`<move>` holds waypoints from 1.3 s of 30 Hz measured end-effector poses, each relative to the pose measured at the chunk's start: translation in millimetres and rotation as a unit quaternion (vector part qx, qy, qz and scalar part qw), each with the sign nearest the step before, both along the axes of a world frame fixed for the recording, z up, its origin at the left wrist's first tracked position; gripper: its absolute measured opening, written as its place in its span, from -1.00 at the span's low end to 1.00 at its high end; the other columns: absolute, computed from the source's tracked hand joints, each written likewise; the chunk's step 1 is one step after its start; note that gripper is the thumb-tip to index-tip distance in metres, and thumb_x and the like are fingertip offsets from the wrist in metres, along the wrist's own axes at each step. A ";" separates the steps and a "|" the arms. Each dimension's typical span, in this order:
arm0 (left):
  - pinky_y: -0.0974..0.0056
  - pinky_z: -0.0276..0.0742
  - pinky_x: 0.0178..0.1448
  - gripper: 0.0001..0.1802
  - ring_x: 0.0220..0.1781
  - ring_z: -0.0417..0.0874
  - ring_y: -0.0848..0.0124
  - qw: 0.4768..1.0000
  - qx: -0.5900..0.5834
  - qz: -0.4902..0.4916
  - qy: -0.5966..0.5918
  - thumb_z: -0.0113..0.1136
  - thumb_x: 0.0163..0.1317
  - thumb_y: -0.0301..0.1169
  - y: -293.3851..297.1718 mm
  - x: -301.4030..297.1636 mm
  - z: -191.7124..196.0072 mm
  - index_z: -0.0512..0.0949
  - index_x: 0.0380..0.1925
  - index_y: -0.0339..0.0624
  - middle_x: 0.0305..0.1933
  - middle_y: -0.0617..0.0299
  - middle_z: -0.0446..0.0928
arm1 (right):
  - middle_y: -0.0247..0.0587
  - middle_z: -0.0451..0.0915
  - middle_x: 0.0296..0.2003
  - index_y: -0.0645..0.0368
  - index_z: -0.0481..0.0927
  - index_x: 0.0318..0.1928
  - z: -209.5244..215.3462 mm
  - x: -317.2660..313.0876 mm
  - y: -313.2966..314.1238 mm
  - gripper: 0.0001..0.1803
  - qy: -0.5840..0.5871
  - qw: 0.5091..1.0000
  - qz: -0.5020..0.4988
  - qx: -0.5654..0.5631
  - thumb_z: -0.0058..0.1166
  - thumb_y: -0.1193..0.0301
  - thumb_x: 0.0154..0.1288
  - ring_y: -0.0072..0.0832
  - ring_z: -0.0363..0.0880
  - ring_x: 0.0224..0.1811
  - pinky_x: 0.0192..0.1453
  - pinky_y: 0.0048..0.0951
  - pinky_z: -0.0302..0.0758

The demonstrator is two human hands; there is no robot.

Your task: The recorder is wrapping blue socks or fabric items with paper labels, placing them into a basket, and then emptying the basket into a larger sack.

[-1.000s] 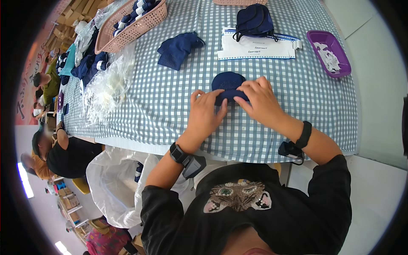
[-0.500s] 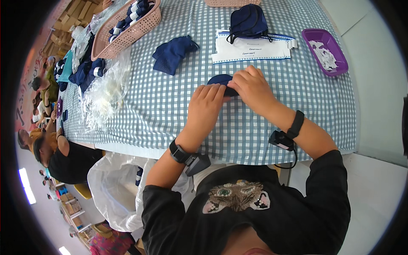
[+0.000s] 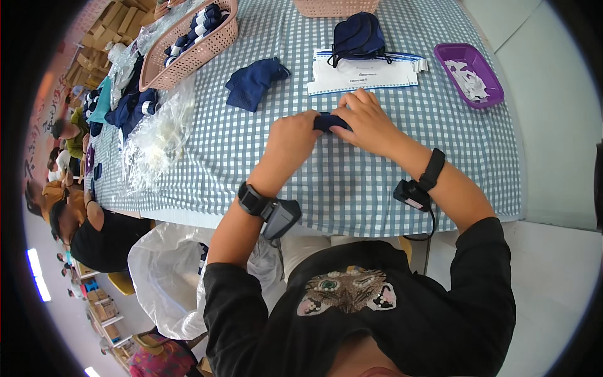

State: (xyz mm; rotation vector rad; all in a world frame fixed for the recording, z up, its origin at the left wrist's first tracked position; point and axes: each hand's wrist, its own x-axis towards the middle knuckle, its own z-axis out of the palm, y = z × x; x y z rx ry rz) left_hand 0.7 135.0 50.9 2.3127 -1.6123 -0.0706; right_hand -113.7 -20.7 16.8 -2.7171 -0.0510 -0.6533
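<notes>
A navy cloth (image 3: 326, 122), rolled into a short tight bundle, lies between my two hands above the checked tablecloth. My left hand (image 3: 290, 139) closes over its left end with the fingers curled. At its other end my right hand (image 3: 367, 124) grips it between thumb and bent fingers. Just beyond my hands lies a stack of white printed paper strips (image 3: 358, 82), with dark blue pieces with thin black cords (image 3: 358, 36) resting on top. Farther left sits a crumpled navy cloth (image 3: 254, 83), apart from both hands.
At the far left a pink basket (image 3: 220, 47) holds several navy rolls with white bands. Clear plastic bags (image 3: 154, 151) lie below it. A purple tray (image 3: 496, 94) of white paper pieces stands right. A plastic-lined bin (image 3: 166, 276) is beside me; people sit farther left.
The cloth has gone from a wider, flatter shape to a narrow roll. My left hand has shifted slightly left, and my right fingers have closed lower around the roll's right end.
</notes>
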 end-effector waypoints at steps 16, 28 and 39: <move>0.36 0.53 -0.19 -0.62 -0.24 0.60 0.30 0.993 -0.105 0.046 -0.024 0.26 -0.11 -0.47 18.7 -32.0 14.5 0.52 -0.19 -0.29 -0.34 0.13 0.55 | -0.13 0.39 -0.02 0.15 0.42 0.00 24.9 -32.9 2.3 -0.35 -0.057 0.994 -0.032 0.091 0.35 0.14 -0.08 -0.26 0.34 0.04 0.10 -0.27 0.30; 0.27 0.43 0.11 -0.72 0.08 0.33 0.32 0.522 -0.347 -0.047 0.778 0.40 -0.07 -0.52 63.9 -96.2 1.4 0.46 -0.41 -0.04 -0.05 0.22 0.20 | -0.12 0.25 0.14 0.16 0.32 0.16 38.4 -86.0 86.3 -0.52 0.012 0.677 0.235 0.697 0.11 0.53 0.22 -0.42 0.48 -0.04 -0.13 -0.50 0.57; 0.27 0.47 0.02 -0.71 0.00 0.50 0.26 0.854 -0.400 0.008 0.333 0.39 -0.11 -0.52 70.3 -107.2 -4.0 0.61 -0.29 -0.13 -0.01 0.06 0.42 | -0.04 0.42 -0.04 0.20 0.50 -0.19 58.3 -94.4 84.4 -0.75 -0.102 0.938 0.079 0.323 0.20 0.56 0.09 -0.25 0.56 -0.12 -0.13 -0.36 0.56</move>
